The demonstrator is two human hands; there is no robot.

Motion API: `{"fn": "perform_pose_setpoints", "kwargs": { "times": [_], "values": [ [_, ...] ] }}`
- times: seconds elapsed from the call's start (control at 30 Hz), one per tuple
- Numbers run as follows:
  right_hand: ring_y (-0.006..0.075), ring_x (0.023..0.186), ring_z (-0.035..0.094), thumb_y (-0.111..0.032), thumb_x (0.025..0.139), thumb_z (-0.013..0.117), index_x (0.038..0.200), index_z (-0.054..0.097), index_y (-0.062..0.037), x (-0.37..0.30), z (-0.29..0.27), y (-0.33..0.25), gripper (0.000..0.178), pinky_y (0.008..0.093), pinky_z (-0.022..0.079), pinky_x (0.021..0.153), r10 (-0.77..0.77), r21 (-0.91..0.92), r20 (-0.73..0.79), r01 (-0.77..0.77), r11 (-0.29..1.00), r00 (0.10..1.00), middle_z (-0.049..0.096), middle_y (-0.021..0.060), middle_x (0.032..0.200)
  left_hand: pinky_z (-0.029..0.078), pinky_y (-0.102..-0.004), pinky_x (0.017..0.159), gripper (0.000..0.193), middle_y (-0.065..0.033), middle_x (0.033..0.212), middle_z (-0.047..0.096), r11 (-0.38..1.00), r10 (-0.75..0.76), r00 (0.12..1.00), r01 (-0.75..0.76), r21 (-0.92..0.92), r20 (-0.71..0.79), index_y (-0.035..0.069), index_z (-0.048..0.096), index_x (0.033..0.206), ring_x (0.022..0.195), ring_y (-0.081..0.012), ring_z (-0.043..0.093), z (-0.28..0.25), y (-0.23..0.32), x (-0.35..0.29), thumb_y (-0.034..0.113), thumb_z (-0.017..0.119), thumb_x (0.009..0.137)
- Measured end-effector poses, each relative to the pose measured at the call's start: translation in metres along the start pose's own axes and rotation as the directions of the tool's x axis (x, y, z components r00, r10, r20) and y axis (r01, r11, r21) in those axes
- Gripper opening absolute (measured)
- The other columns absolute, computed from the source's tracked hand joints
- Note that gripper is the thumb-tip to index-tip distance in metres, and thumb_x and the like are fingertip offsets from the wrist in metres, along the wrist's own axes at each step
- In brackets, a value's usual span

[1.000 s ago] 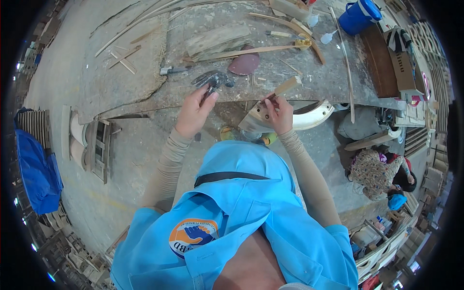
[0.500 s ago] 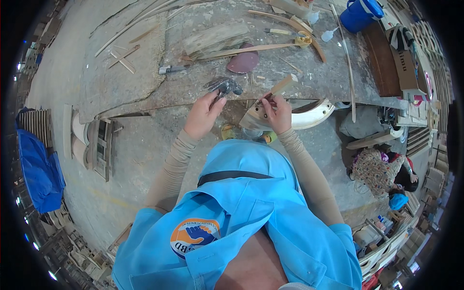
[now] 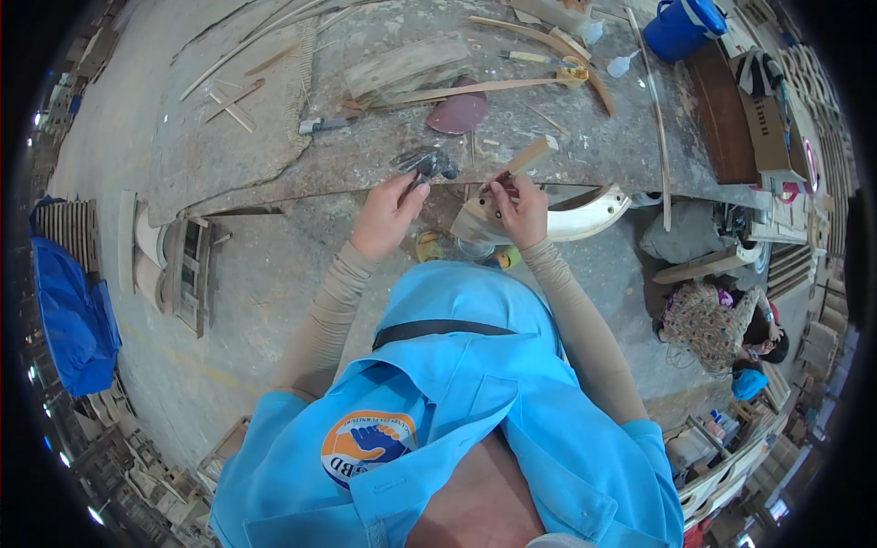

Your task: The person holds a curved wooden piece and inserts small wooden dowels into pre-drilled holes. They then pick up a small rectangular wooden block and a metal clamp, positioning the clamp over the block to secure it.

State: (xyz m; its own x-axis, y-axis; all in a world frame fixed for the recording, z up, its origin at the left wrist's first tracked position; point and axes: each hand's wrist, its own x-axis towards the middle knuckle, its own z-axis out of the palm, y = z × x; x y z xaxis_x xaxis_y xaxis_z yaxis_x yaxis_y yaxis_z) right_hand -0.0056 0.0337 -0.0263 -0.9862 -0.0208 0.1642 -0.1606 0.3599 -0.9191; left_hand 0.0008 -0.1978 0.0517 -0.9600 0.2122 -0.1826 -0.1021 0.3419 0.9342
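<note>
My left hand [image 3: 388,219] is closed at the near edge of the table [image 3: 356,164], pinching a dark, crumpled thing [image 3: 427,164] that looks like a stained black glove or rag. To its right, my right hand [image 3: 522,216] has its fingers closed at the lower end of a short pale wooden block [image 3: 530,155], which points away over the table. Whether anything smaller is between those fingers is hidden. Below that hand, a curved wooden piece [image 3: 585,215] with holes in it sits just under the table edge. A maroon sanding disc [image 3: 459,113] lies farther in.
Wood offcuts [image 3: 411,68], a brush-like tool [image 3: 324,124], a yellow cup [image 3: 573,73], a white squeeze bottle [image 3: 622,64] and a blue jug [image 3: 681,29] stand or lie on the table. A cardboard box [image 3: 772,128] is at right. Another person [image 3: 713,320] crouches at the right.
Both hands stay nearly in place, still holding their things. The wooden block and right hand have shifted very slightly left. The person at the right has moved a little.
</note>
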Motion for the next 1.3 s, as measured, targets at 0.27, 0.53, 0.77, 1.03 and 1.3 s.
{"fn": "perform_pose_setpoints", "kwargs": {
  "times": [0.27, 0.53, 0.77, 1.03, 1.3],
  "values": [
    [0.0267, 0.073, 0.069, -0.013, 0.087, 0.064, 0.096, 0.059, -0.0022, -0.002, -0.003, -0.008, 0.015, 0.0341, 0.052, 0.062, -0.065, -0.122, 0.039, 0.069, 0.990, 0.997, 0.068, 0.0132, 0.081, 0.036, -0.0235, 0.053, 0.027, 0.0029, 0.064, 0.045, 1.000, -0.002, 1.000, 0.002, 0.005, -0.010, -0.003, 0.055, 0.111, 0.058, -0.0055, 0.040, -0.003, -0.005, -0.006, 0.018, 0.051, 0.096],
    [0.0268, 0.073, 0.068, -0.013, 0.086, 0.065, 0.096, 0.060, -0.0028, -0.002, -0.001, -0.008, 0.015, 0.0350, 0.051, 0.063, -0.080, -0.116, 0.034, 0.083, 0.990, 0.996, 0.067, 0.0129, 0.081, 0.037, -0.0245, 0.053, 0.024, 0.0011, 0.064, 0.046, 1.000, 0.020, 0.999, -0.020, 0.006, -0.033, -0.003, 0.056, 0.104, 0.058, -0.0068, 0.042, -0.008, -0.008, -0.011, 0.019, 0.052, 0.095],
    [0.0290, 0.072, 0.067, -0.012, 0.085, 0.066, 0.095, 0.061, -0.0036, -0.003, 0.001, -0.006, 0.014, 0.0359, 0.050, 0.062, -0.088, -0.112, 0.044, 0.092, 0.989, 0.995, 0.067, 0.0136, 0.080, 0.038, -0.0245, 0.054, 0.026, 0.0010, 0.065, 0.047, 1.000, -0.006, 0.999, 0.004, -0.026, -0.042, -0.004, 0.057, 0.107, 0.059, -0.0067, 0.044, -0.010, -0.012, -0.012, 0.020, 0.052, 0.095],
    [0.0300, 0.071, 0.065, -0.014, 0.084, 0.066, 0.092, 0.063, -0.0052, -0.002, 0.001, -0.005, 0.012, 0.0372, 0.049, 0.061, -0.107, -0.168, 0.049, 0.114, 0.979, 0.993, 0.066, 0.0130, 0.078, 0.037, -0.0248, 0.053, 0.028, 0.0014, 0.063, 0.047, 1.000, 0.019, 0.999, -0.019, -0.013, -0.040, -0.004, 0.057, 0.109, 0.057, -0.0066, 0.043, -0.009, -0.009, -0.010, 0.020, 0.053, 0.095],
    [0.0308, 0.070, 0.064, -0.013, 0.083, 0.066, 0.091, 0.064, -0.0055, -0.001, -0.001, -0.012, 0.012, 0.0379, 0.048, 0.060, -0.129, -0.202, 0.072, 0.141, 0.969, 0.989, 0.066, 0.0120, 0.079, 0.036, -0.0247, 0.053, 0.028, 0.0021, 0.063, 0.046, 1.000, -0.004, 1.000, 0.004, -0.008, -0.024, -0.004, 0.057, 0.105, 0.057, -0.0063, 0.041, -0.007, -0.010, -0.010, 0.021, 0.053, 0.095]
  ]
}}
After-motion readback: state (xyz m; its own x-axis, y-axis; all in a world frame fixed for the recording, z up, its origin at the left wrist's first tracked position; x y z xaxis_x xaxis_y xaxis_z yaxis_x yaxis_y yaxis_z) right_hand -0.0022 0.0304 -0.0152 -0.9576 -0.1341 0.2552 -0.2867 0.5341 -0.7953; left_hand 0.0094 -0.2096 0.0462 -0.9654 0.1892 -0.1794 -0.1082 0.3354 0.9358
